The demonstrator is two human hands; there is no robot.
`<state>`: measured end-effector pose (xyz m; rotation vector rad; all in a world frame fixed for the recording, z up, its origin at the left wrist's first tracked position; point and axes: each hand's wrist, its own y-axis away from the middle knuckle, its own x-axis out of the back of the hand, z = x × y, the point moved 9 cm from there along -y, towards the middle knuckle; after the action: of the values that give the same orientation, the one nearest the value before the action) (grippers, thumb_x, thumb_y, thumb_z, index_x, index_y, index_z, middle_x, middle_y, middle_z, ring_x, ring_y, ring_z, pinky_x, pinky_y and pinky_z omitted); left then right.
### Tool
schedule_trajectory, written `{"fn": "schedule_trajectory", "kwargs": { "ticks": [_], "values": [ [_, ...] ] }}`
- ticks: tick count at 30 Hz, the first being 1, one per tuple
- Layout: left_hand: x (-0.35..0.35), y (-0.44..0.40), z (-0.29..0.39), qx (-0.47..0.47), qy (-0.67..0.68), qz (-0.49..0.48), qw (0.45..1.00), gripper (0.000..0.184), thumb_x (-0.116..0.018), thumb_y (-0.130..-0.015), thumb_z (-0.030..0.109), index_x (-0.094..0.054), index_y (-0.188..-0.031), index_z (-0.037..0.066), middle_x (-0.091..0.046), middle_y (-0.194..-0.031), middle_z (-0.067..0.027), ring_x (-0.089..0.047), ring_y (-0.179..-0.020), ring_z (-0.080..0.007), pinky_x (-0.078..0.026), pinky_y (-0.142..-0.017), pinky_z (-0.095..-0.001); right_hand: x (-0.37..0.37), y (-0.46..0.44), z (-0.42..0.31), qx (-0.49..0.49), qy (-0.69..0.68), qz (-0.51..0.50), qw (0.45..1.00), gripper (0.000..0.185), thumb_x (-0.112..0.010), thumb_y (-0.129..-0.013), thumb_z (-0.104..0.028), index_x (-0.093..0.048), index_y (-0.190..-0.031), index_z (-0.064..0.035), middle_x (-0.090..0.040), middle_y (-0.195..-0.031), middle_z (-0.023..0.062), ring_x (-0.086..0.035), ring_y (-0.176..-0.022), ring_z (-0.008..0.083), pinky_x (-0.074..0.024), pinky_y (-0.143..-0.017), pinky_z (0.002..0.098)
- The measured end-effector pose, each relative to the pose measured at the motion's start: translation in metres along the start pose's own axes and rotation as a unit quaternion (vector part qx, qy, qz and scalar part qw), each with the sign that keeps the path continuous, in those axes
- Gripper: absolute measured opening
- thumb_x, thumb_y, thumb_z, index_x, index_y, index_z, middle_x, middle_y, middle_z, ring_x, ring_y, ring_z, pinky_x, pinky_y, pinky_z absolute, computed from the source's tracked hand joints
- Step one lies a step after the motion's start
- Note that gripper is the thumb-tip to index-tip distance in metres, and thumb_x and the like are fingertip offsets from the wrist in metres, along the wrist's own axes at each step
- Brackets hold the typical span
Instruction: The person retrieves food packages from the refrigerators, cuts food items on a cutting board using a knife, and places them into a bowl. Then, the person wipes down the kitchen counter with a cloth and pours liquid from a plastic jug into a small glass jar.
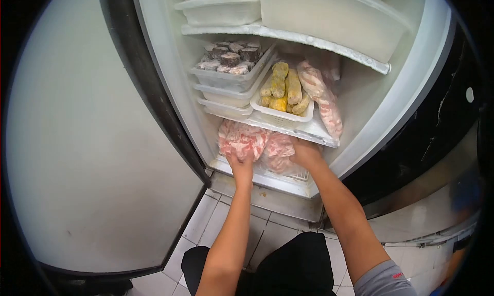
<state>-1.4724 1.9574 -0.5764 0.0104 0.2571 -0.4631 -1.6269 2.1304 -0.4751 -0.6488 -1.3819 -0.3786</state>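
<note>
- Pink-and-white meat in a clear bag (244,137) is sitting low in the freezer, L side of the bottom compartment, under the frosty shelf (320,136).
- L hand (240,168) is pressing on that bag's lower front, fingers spreading over the plastic; can't tell if it's actually closing on it.
- 2nd meat bag (279,151) is lying just R of the 1st, approx. touching it.
- R hand (305,153) is reaching in at the 2nd bag's R side, under the shelf edge; fingertips are hiding, so can't tell if it's gripping or open.
- Shelf above is carrying, on L, a stack of clear containers (226,96), the top one holding frosted dark chunks (230,58).
- White basket (282,117) is standing R of the stack, holding yellow cobs (293,87), prob. corn.
- Long meat bag (323,98) is leaning beside the basket, its lower end reaching the shelf's front edge.
- Upper shelf (296,37) is bearing a big white tub (334,20) on R, a smaller container (221,12) on L.
- Freezer door (98,141) is standing open, L; tiled floor (206,213) is showing below.
</note>
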Motion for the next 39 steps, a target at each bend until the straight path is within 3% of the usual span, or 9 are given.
{"fn": "schedule_trajectory", "kwargs": {
  "ticks": [4,14,16,17,19,20,22,28,39],
  "values": [
    [-0.016,0.031,0.057,-0.212,-0.242,-0.072,0.944,0.088,-0.083,-0.072,0.025,-0.038,-0.145,0.009,-0.012,-0.155,-0.0272,-0.023,-0.142,-0.0423,-0.029,-0.112,-0.0447,-0.009,0.014,0.006,-0.016,-0.113,0.050,0.992,0.074,-0.072,-0.072,-0.019,-0.045,-0.140,-0.0184,-0.048,-0.140,0.0158,-0.045,-0.127,0.0382,-0.0367,-0.107,0.0454],
    [-0.033,-0.010,0.084,-0.249,-0.436,-0.068,0.862,0.061,-0.076,-0.072,0.018,-0.057,-0.129,0.012,-0.045,-0.142,-0.0216,-0.059,-0.109,-0.0406,-0.050,-0.090,-0.0456,-0.024,0.063,-0.014,-0.046,-0.193,0.115,0.973,0.056,-0.066,-0.076,-0.009,-0.054,-0.130,-0.0093,-0.056,-0.127,0.0137,-0.052,-0.119,0.0329,-0.0448,-0.098,0.0460],
    [-0.038,-0.012,0.088,-0.214,-0.469,-0.095,0.852,0.062,-0.077,-0.071,0.020,-0.057,-0.129,0.015,-0.045,-0.142,-0.0211,-0.062,-0.106,-0.0390,-0.053,-0.085,-0.0451,-0.095,0.085,-0.006,-0.161,-0.637,0.090,0.748,0.055,-0.067,-0.085,-0.016,-0.047,-0.135,-0.0069,-0.053,-0.129,0.0150,-0.050,-0.123,0.0281,-0.0432,-0.100,0.0430],
    [-0.038,-0.014,0.085,-0.213,-0.467,-0.101,0.852,0.062,-0.077,-0.071,0.020,-0.057,-0.129,0.015,-0.045,-0.142,-0.0211,-0.062,-0.106,-0.0390,-0.053,-0.085,-0.0451,-0.096,0.084,-0.009,-0.167,-0.635,0.093,0.748,0.055,-0.067,-0.085,-0.016,-0.047,-0.135,-0.0069,-0.053,-0.129,0.0150,-0.050,-0.123,0.0281,-0.0432,-0.100,0.0430],
    [-0.040,-0.017,0.080,-0.226,-0.485,-0.121,0.836,0.064,-0.078,-0.070,0.024,-0.057,-0.130,0.018,-0.045,-0.142,-0.0202,-0.063,-0.104,-0.0370,-0.054,-0.082,-0.0445,-0.126,0.085,-0.013,-0.288,-0.897,0.134,0.309,0.060,-0.065,-0.091,-0.030,-0.038,-0.137,-0.0035,-0.052,-0.124,0.0144,-0.052,-0.117,0.0293,-0.0408,-0.103,0.0403],
    [-0.042,-0.018,0.081,-0.230,-0.483,-0.124,0.836,0.064,-0.078,-0.070,0.024,-0.057,-0.130,0.018,-0.045,-0.142,-0.0202,-0.063,-0.104,-0.0370,-0.054,-0.082,-0.0445,-0.125,0.074,-0.014,-0.287,-0.896,0.139,0.308,0.060,-0.065,-0.091,-0.030,-0.038,-0.137,-0.0035,-0.052,-0.124,0.0144,-0.052,-0.117,0.0293,-0.0408,-0.103,0.0403],
    [-0.040,-0.017,0.083,-0.234,-0.516,-0.127,0.814,0.067,-0.080,-0.068,0.026,-0.057,-0.131,0.019,-0.047,-0.141,-0.0191,-0.064,-0.104,-0.0368,-0.054,-0.082,-0.0445,-0.132,0.054,-0.020,-0.310,-0.927,0.179,0.112,0.057,-0.064,-0.093,-0.027,-0.039,-0.139,-0.0055,-0.050,-0.131,0.0135,-0.050,-0.122,0.0294,-0.0429,-0.102,0.0445],
    [-0.045,-0.015,0.091,-0.286,-0.565,-0.142,0.761,0.071,-0.081,-0.066,0.023,-0.055,-0.132,0.020,-0.051,-0.138,-0.0157,-0.057,-0.112,-0.0381,-0.051,-0.091,-0.0438,-0.088,0.005,0.004,-0.249,-0.916,0.217,0.227,0.055,-0.067,-0.090,-0.022,-0.042,-0.136,-0.0060,-0.051,-0.133,0.0106,-0.049,-0.123,0.0312,-0.0408,-0.103,0.0506],
    [-0.036,-0.035,0.061,-0.267,-0.488,-0.182,0.811,0.077,-0.083,-0.063,0.019,-0.054,-0.135,0.022,-0.046,-0.143,-0.0152,-0.048,-0.122,-0.0459,-0.042,-0.103,-0.0467,-0.087,0.113,-0.035,-0.337,-0.874,0.222,0.271,0.057,-0.070,-0.085,-0.009,-0.042,-0.135,-0.0059,-0.052,-0.130,0.0093,-0.056,-0.114,0.0261,-0.0469,-0.096,0.0476]
  ]
}}
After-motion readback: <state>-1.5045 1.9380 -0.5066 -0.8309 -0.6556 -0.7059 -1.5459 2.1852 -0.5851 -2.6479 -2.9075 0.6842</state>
